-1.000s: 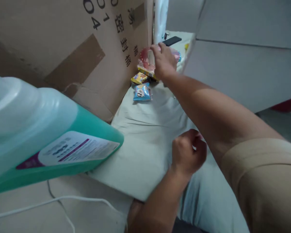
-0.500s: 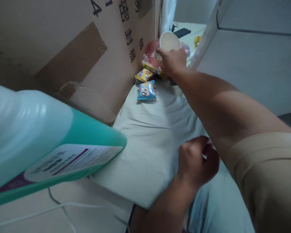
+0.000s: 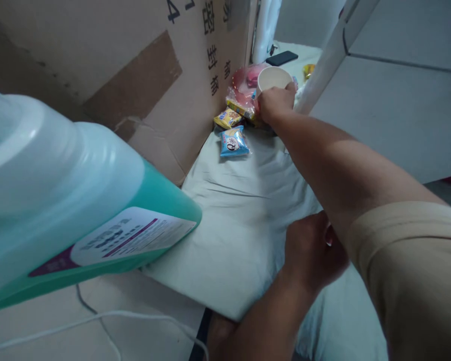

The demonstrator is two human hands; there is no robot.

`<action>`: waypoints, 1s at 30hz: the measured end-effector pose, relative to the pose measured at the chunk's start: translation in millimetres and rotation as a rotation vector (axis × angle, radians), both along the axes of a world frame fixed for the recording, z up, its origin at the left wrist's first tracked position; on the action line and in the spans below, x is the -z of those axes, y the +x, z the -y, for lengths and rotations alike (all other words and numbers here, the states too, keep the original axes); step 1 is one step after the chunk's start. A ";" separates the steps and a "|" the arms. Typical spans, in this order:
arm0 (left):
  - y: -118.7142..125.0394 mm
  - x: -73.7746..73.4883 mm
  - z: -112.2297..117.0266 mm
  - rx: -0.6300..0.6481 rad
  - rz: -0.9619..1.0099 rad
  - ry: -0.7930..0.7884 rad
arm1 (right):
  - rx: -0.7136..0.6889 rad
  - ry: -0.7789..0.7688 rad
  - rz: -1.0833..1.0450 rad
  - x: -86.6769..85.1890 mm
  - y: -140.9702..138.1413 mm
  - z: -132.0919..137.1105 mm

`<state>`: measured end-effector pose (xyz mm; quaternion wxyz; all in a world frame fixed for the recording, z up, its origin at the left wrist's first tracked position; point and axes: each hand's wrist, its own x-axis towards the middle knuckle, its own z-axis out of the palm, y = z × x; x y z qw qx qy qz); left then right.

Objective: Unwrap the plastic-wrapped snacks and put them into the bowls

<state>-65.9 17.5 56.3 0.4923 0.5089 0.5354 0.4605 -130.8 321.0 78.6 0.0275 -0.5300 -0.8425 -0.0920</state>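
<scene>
My right hand (image 3: 278, 104) reaches to the far end of the cloth-covered surface and is closed around a white paper cup (image 3: 274, 77), its open top facing up. Just left of the cup lie a red round container (image 3: 241, 82) in clear plastic, a yellow snack packet (image 3: 228, 118) and a blue snack packet (image 3: 234, 142). Nearer to me, my left hand (image 3: 315, 250) hovers over the pale cloth (image 3: 244, 225), its fingers curled together. Whatever those fingers pinch, if anything, is hidden.
A big bottle of green liquid (image 3: 108, 210) stands close on the left, before a cardboard box (image 3: 135, 65). A white panel (image 3: 391, 110) borders the right. Behind the cup lies a dark phone (image 3: 281, 58). A pale cable (image 3: 113, 315) runs along the lower left.
The view has shifted slightly. The cup in my right hand has come a little lower and to the right, showing more of the red container. My left hand stays curled, turned slightly.
</scene>
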 end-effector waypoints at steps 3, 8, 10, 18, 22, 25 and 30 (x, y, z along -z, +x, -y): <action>-3.6 1.8 -1.5 0.003 0.005 -0.017 | -0.026 0.086 -0.033 -2.0 -3.3 -0.9; -3.2 8.0 -3.3 -0.034 0.048 0.018 | -0.033 0.163 -0.091 -25.6 -10.8 -4.4; -2.7 10.0 -3.4 -0.050 0.066 0.051 | -0.034 0.171 -0.101 -39.0 -11.0 2.9; -3.6 6.9 -2.2 -0.159 0.082 0.039 | -0.145 0.154 -0.080 -66.0 10.6 89.3; 0.4 2.4 2.5 -0.165 0.015 0.002 | -0.293 0.160 -0.058 -50.3 44.7 143.6; 0.7 -3.2 5.3 0.012 -0.108 -0.060 | -0.439 0.239 -0.050 -31.0 88.6 186.8; 11.6 -8.1 8.1 1.110 -0.117 -0.326 | -0.636 0.455 -0.121 -5.9 176.7 250.8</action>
